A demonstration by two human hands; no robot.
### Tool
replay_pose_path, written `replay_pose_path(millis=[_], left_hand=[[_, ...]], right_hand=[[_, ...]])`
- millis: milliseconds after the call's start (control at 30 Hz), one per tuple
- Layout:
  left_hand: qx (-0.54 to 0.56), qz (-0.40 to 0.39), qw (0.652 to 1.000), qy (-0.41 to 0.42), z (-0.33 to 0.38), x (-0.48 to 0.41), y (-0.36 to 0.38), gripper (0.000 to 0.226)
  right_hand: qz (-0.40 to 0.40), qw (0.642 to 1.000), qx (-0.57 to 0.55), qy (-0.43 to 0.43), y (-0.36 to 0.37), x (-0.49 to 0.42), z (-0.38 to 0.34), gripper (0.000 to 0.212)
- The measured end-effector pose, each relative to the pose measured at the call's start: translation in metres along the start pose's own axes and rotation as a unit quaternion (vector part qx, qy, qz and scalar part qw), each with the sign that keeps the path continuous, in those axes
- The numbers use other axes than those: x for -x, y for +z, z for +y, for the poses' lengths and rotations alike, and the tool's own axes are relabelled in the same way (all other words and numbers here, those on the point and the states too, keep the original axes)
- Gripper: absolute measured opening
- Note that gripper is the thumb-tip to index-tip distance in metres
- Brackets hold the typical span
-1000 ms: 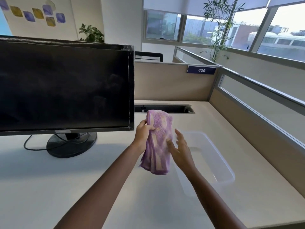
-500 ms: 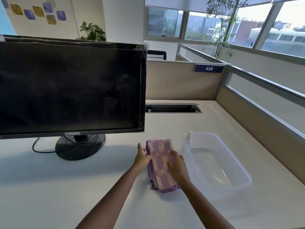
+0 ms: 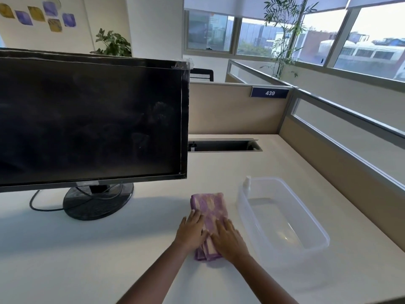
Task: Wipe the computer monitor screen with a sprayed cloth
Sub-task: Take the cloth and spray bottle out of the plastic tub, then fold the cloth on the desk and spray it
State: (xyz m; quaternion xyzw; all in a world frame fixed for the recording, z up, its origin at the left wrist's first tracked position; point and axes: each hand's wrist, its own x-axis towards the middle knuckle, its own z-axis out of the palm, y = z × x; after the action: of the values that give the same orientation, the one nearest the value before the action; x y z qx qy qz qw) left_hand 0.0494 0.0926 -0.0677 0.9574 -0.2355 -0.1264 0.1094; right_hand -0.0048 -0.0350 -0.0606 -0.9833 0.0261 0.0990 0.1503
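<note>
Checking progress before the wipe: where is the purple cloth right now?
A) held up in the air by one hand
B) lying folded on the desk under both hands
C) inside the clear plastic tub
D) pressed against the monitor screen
B: the purple cloth lies folded on the desk, with the left hand and right hand flat on it, beside the tub.

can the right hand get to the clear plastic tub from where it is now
Probably yes. The right hand lies flat on the folded purple cloth, and the clear plastic tub sits just to its right on the desk, with nothing between them.
</note>
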Motion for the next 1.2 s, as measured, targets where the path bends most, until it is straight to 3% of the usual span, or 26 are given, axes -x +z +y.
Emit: replay_pose_path(millis=[200, 333, 633, 900, 1033, 1200], left_hand=[[0.02, 0.093, 0.995, 0.008, 0.016, -0.011, -0.02, 0.052], [0.072, 0.122, 0.987, 0.072, 0.04, -0.02, -0.035, 0.053], [0.006, 0.103, 0.982, 0.156, 0.084, -0.034, -0.045, 0.057], [0.085, 0.109, 0.982, 0.13, 0.084, -0.035, -0.051, 0.053], [0.204, 0.128, 0.964, 0.115, 0.086, -0.037, -0.06, 0.052], [0.269, 0.162, 0.938, 0.146, 0.09, -0.036, -0.069, 0.054]], right_hand=[[0.213, 0.968, -0.113, -0.074, -0.055, -0.001, 0.007, 0.035], [0.33, 0.933, -0.14, -0.048, -0.095, -0.022, 0.024, 0.029], [0.242, 0.962, -0.124, 0.04, -0.114, -0.058, 0.049, 0.032], [0.301, 0.942, -0.149, 0.01, -0.118, -0.043, 0.056, 0.021], [0.359, 0.917, -0.176, -0.021, -0.139, -0.026, 0.054, 0.021], [0.392, 0.889, -0.224, -0.079, -0.171, -0.003, 0.039, 0.02]])
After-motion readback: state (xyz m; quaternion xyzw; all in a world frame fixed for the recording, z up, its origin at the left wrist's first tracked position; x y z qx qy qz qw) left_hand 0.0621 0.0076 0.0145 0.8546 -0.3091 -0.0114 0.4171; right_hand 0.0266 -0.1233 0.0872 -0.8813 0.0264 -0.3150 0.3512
